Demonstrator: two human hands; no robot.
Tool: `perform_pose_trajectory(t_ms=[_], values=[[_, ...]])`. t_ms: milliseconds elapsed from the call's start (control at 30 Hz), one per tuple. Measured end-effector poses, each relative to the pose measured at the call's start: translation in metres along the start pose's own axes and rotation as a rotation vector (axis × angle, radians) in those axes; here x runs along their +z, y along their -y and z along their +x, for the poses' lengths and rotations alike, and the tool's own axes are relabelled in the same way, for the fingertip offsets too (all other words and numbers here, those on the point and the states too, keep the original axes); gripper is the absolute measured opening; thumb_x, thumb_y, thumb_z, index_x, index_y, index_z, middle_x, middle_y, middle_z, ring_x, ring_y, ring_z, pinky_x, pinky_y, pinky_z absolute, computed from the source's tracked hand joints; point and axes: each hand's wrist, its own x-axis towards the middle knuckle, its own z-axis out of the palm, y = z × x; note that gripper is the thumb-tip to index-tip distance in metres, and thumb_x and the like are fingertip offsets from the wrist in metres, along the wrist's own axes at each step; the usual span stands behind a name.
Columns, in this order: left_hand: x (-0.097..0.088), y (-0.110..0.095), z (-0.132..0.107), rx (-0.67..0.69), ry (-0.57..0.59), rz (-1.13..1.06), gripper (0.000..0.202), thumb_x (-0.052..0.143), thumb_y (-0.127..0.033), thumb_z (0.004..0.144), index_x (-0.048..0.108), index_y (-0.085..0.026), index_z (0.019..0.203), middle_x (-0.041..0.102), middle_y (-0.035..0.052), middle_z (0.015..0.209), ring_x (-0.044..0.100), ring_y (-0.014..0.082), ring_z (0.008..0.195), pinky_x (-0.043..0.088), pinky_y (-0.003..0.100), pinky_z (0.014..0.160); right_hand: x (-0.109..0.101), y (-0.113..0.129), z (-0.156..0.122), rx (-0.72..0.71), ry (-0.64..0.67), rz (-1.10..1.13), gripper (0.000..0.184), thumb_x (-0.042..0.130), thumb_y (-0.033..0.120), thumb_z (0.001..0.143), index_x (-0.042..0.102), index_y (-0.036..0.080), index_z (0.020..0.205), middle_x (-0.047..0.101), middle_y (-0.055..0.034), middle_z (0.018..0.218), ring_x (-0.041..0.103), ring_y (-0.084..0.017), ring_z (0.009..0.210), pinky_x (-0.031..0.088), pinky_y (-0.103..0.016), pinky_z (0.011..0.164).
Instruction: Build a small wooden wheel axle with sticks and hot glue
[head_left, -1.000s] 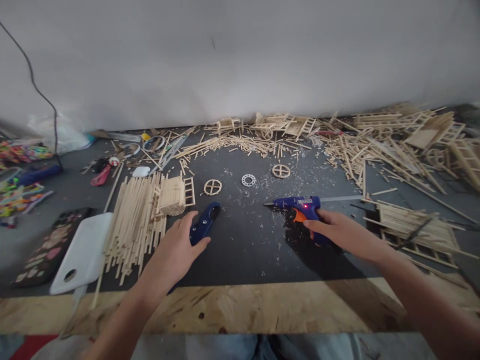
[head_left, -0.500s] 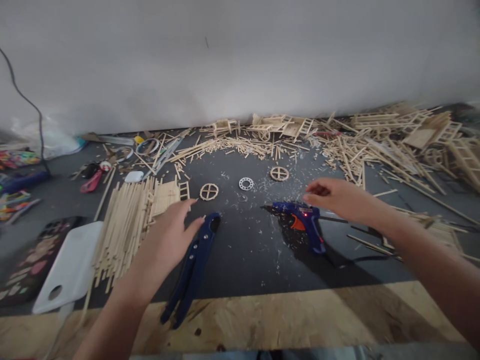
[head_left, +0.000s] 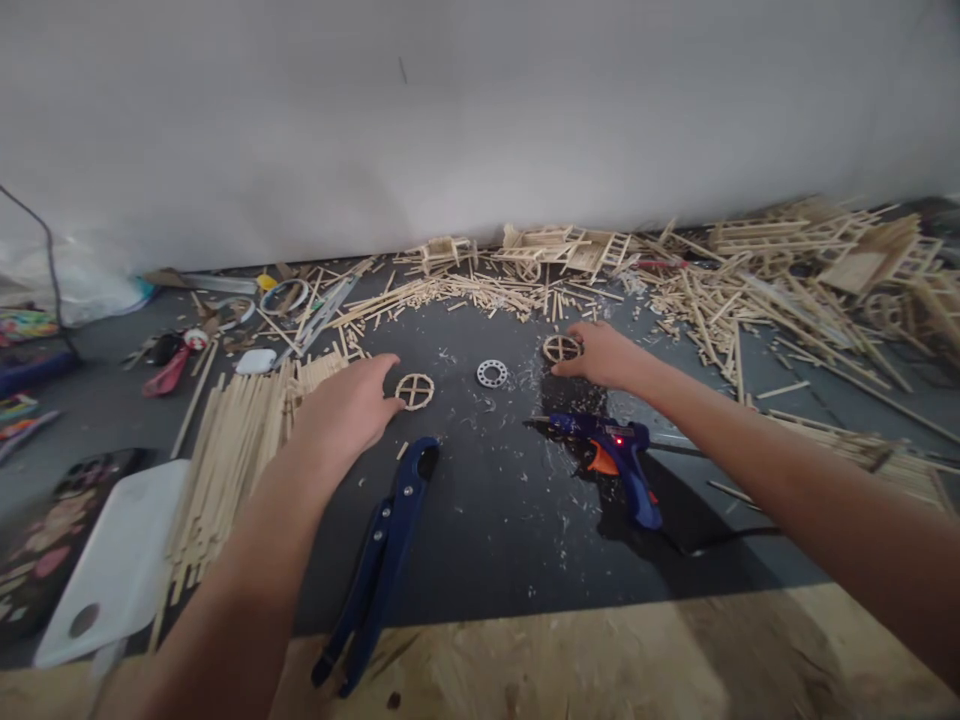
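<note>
My left hand (head_left: pixel 346 406) reaches over the dark mat, its fingertips touching a small wooden wheel (head_left: pixel 415 391). My right hand (head_left: pixel 598 354) is stretched further back, fingers closing on a second wooden wheel (head_left: pixel 560 348). A white plastic ring (head_left: pixel 492 373) lies between the two wheels. The blue cutter (head_left: pixel 379 560) lies on the mat below my left arm, free of any hand. The blue and orange glue gun (head_left: pixel 616 456) rests on the mat under my right forearm, its red light on.
A stack of wooden sticks (head_left: pixel 232 460) lies left of my left arm, beside a white board (head_left: pixel 112 570). Loose sticks and small wooden ladder models (head_left: pixel 757 270) crowd the back and right. Scissors and tape sit at the back left. A plywood edge (head_left: pixel 570 660) runs along the front.
Both hands let go of their tools, the cutter and the glue gun, which now lie on the mat. Each hand moved back to a wooden wheel.
</note>
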Motion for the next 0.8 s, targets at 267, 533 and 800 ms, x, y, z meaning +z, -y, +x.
perform_pose_trajectory(t_ms=[267, 533, 800], values=[[0.005, 0.028, 0.000, -0.025, 0.008, -0.058, 0.051, 0.058, -0.032, 0.076, 0.053, -0.019, 0.125, 0.068, 0.0111, 0.108, 0.064, 0.0296, 0.096, 0.048, 0.035, 0.075, 0.000, -0.005, 0.005, -0.055, -0.001, -0.034, 0.042, 0.064, 0.050, 0.069, 0.067, 0.016, 0.093, 0.066, -0.0136, 0.091, 0.061, -0.029, 0.083, 0.047, -0.039, 0.067], [-0.003, 0.031, -0.011, 0.071, 0.056, -0.087, 0.053, 0.059, -0.034, 0.076, 0.051, -0.023, 0.127, 0.067, 0.0089, 0.112, 0.064, 0.0261, 0.095, 0.048, 0.032, 0.075, -0.020, -0.008, -0.013, 0.012, -0.082, 0.059, 0.055, 0.065, 0.057, 0.066, 0.067, 0.016, 0.102, 0.066, -0.0165, 0.105, 0.061, -0.033, 0.091, 0.048, -0.042, 0.072], [0.009, -0.004, 0.016, 0.347, 0.115, -0.029, 0.054, 0.054, -0.018, 0.078, 0.047, -0.021, 0.131, 0.042, 0.0067, 0.144, 0.044, 0.0242, 0.128, 0.037, 0.033, 0.102, -0.050, 0.004, -0.050, 0.010, -0.248, 0.302, 0.066, 0.067, 0.060, 0.064, 0.061, 0.019, 0.115, 0.062, -0.0146, 0.111, 0.061, -0.030, 0.089, 0.049, -0.040, 0.069]])
